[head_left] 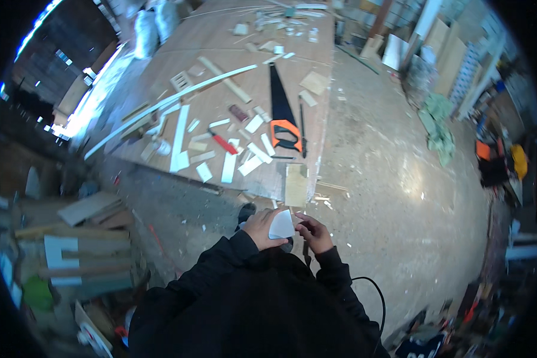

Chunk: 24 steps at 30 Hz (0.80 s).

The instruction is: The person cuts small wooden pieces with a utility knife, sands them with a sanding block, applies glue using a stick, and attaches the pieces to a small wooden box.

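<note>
Brown worktop (188,51): orange-handled handsaw (283,107) near right, dark thin rod (302,125) right of it, red-handled tool (224,144) to its left, long pale strip (184,93) slanting across left, white offcuts (228,168) scattered near.

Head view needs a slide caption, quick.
Left fingers hold a white piece, right fingers beside it, before a table bearing an orange-handled saw and offcuts.

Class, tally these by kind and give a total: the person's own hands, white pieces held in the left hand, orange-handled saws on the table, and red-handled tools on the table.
Hands: 2 (left hand, right hand)
White piece: 1
Orange-handled saw: 1
Red-handled tool: 1
Total: 5
</note>
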Available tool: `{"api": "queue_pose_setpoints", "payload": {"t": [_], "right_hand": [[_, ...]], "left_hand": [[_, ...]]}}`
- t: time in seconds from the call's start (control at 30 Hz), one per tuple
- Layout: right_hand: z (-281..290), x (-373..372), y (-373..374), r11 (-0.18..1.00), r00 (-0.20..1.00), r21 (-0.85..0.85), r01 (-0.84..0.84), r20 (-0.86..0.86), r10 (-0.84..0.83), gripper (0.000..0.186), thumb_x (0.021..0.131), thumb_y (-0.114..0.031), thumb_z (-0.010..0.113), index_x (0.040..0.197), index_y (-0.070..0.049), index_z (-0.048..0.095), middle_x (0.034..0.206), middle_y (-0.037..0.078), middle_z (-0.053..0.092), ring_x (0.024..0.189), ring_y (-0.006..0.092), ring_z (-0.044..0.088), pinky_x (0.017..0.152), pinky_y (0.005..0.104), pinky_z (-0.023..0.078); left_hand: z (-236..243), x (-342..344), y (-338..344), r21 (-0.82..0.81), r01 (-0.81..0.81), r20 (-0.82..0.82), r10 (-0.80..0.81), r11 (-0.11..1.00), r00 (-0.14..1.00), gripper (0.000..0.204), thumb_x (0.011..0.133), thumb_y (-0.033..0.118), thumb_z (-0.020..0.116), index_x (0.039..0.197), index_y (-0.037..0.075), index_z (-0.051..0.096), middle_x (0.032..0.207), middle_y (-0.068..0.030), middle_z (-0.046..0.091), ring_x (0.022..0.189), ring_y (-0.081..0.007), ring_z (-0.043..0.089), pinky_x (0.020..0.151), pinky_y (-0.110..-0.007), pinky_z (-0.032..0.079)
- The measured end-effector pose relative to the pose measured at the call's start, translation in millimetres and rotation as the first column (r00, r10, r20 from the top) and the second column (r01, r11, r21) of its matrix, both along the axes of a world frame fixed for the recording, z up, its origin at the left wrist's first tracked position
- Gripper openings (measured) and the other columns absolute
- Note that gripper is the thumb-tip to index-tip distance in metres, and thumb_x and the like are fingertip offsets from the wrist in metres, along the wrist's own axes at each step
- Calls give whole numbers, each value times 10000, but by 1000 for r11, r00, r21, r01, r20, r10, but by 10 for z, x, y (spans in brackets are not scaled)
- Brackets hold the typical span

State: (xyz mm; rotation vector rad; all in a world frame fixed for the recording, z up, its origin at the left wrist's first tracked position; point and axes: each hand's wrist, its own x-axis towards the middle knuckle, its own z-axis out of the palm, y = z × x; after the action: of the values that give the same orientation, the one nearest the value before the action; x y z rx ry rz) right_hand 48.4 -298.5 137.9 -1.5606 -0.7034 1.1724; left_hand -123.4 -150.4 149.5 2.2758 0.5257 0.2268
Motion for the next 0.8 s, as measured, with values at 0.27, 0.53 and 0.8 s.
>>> {"api": "queue_pose_setpoints", "payload": {"t": [0.27,0.53,0.8], "right_hand": [[-210,275,-316,986,980,67,-153,-121,160,339,966,-159,556,1281,-36,563,877,-6,614,759,73,551,663,215,446],[-148,153,9,919,925,135,-371,-32,379,337,970,-174,544,1285,-57,559,892,-9,616,776,66,538,693,213,450],[-99,110,81,884,883,-34,-466,-75,463,327,956,-176,576,1271,-88,583,982,57,657,813,127,599,767,280,496]], "left_hand": [[-45,-565,-304,-284,-433,-8,450,855,893,827,718,461,800,1316,11,450,1198,-201,560,1132,-326,552,961,-392,434],[-312,-1058,-485,-316,-645,-16,676,696,737,785,698,400,836,1262,-10,474,1155,-168,562,1069,-257,564,924,-364,450],[-746,-1545,-152,-143,-801,-269,756,582,597,755,710,438,816,1247,9,506,1130,-181,571,1086,-302,539,972,-417,411]]}}
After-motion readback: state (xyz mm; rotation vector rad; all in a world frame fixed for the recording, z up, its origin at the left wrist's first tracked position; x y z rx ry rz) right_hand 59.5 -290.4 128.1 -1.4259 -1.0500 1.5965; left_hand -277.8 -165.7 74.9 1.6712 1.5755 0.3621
